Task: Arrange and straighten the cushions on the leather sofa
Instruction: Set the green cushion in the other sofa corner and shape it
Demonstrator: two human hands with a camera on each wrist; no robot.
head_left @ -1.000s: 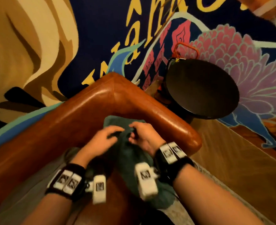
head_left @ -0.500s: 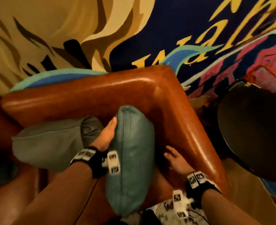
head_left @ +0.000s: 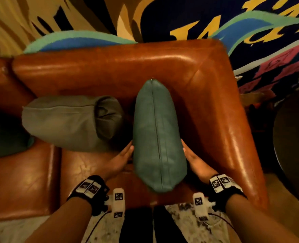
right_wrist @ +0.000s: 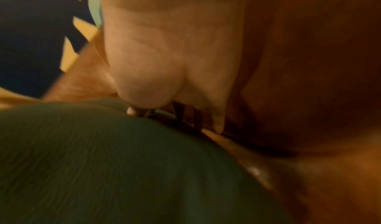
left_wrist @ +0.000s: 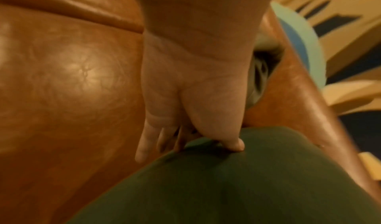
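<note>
Speckled pale flooring [head_left: 183, 218] was seen nearest, at the front edge of the brown leather sofa [head_left: 162, 64]. On either side of the teal leather cushion [head_left: 158, 137], which was stood on edge on the seat in the sofa's corner with its seam uppermost, two hands were placed. The left hand [head_left: 122, 157] was laid flat against the cushion's left face, fingers [left_wrist: 144, 144] straight and the thumb pressed onto the teal surface in the left wrist view. The right hand [head_left: 191, 156] was laid against the right face, between cushion and armrest, fingers extended; nothing was gripped by either hand. Just to the left, a grey-green fabric cushion [head_left: 69, 121] was seen lying against the backrest, close beside the teal one, whether touching could not be told. Farther right, a dark round side table [head_left: 294, 146] was partly shown. Behind the sofa, a painted wall mural [head_left: 189, 16] in navy, yellow, teal and pink was seen.
</note>
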